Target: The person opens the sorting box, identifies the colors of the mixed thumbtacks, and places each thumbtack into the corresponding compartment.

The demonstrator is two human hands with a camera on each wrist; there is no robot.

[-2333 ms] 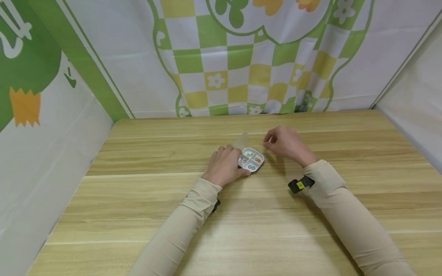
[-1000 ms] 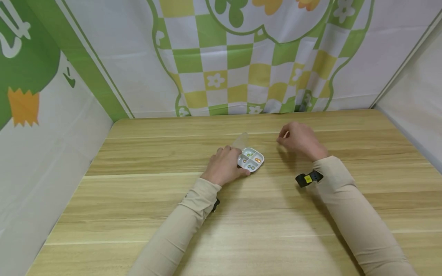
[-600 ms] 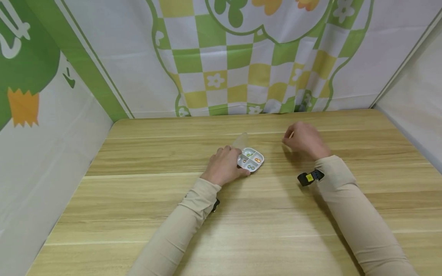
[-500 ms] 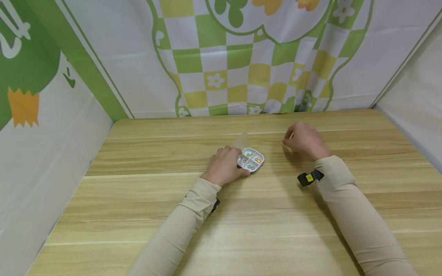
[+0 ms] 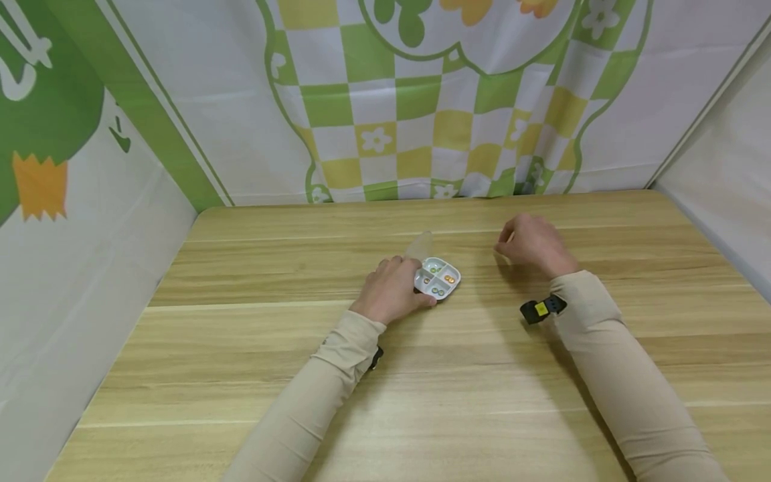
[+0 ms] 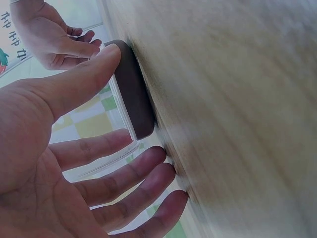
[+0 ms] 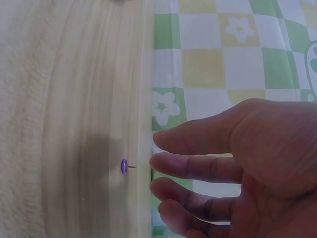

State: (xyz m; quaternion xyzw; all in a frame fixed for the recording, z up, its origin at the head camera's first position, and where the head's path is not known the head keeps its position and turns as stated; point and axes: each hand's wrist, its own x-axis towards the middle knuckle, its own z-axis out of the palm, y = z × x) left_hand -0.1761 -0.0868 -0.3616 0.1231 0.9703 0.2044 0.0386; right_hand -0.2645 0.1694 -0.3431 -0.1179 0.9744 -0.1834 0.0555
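Note:
A small white four-compartment box (image 5: 436, 279) with a dark base (image 6: 134, 96) sits on the table, its clear lid (image 5: 419, 246) folded back. Tiny green, orange and blue-ringed pieces lie in its compartments, too small to identify surely. My left hand (image 5: 388, 291) holds the box by its side, thumb and index finger on opposite edges. To the right, my right hand (image 5: 533, 244) hovers low over the tabletop with loosely bent, parted fingers and nothing between them. Near those fingertips, in the right wrist view, a purple thumbtack (image 7: 125, 166) lies head-down, pin upward, apart from them.
The wooden table (image 5: 301, 402) runs back to a green, yellow and white checkered curtain (image 5: 415, 127). White cloth walls stand at the left and right sides. Each wrist wears a black strap (image 5: 542, 308).
My right hand has moved right, away from the box, and now stays nearly still. My left hand and the box have kept their place.

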